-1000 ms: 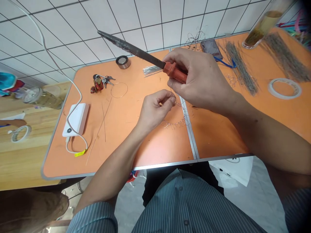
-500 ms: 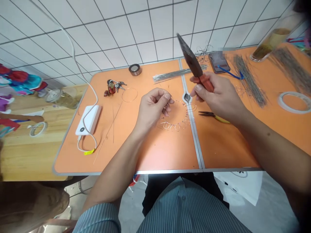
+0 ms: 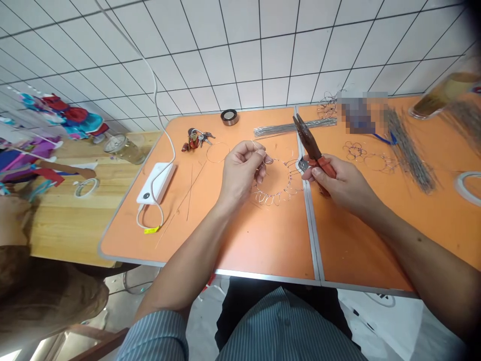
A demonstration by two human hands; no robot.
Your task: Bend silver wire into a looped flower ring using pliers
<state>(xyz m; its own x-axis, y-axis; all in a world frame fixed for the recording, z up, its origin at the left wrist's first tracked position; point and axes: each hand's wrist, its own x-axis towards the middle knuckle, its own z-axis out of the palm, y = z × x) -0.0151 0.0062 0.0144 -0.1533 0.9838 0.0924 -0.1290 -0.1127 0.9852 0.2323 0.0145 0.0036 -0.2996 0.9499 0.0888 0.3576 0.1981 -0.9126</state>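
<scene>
Loop-shaping seems in hand: our left hand pinches the thin looped silver wire ring; our right hand grips red-handled pliers beside it.

My left grip pinches thumb to curled fingers; my right grip is fisted near it, knuckles up, both arms outstretched.

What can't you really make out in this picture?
All in the head view:
1. Pixelated patch: whatever lies on the table there is blurred out.
2. Red-handled tool: the end of its handle is hidden inside the right hand.
3. Wire ring: the spot the left hand pinches is covered by its fingers.
4. Tape roll: cut off by the right edge.
5. Jar: blurred, and cut by the right edge.
</scene>
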